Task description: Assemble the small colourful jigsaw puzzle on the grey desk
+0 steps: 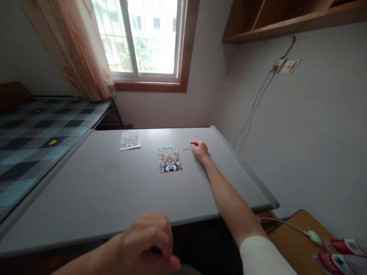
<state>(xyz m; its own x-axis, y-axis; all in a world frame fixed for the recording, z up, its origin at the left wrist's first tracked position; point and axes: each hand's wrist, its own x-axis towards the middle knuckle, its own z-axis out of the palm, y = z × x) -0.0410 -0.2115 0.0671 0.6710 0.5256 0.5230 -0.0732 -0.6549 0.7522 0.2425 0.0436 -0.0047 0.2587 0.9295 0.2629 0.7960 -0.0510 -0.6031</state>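
Your R hand [200,149] is at loose pcs [185,149], right of the part-done puzzle [169,160] on the table [114,191]; can't tell if fingers pinch any. L hand [149,233] curled, grip unclear. Prob best: lift pcs by edges.

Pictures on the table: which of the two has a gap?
The right one, the jigsaw puzzle, has a bare gap in its upper part; the printed sheet to its left has none.

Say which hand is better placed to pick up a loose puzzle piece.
Likely the right hand: it is at the loose pieces beside the puzzle. The left hand is farther off, by the table's near edge.
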